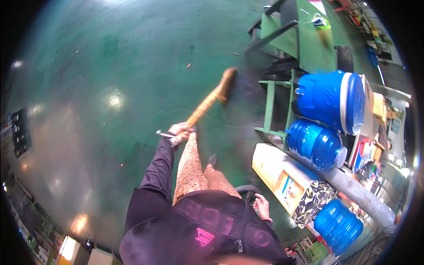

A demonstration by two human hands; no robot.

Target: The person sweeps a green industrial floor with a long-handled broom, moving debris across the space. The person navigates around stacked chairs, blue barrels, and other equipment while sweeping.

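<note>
My left hand (180, 130) is closed around the handle of a tan broom (203, 107), held out ahead over the green floor. The broom's brown head (227, 82) is smeared by motion and points to the far right; I cannot tell whether it touches the floor. A thin pale end of the handle sticks out behind the hand. My right hand (261, 206) hangs low at my right side, its fingers loosely bent and apart, with nothing visible in them. Beside it is a dark curved loop (248, 189), partly hidden by my jacket.
At right stand a blue drink cooler (321, 96), a blue water jug (309, 140), a second blue jug (338, 226) and a cream cabinet (269, 165). Behind them runs a grey pipe (360, 194). A green table (314, 51) stands far right. Small scraps dot the floor.
</note>
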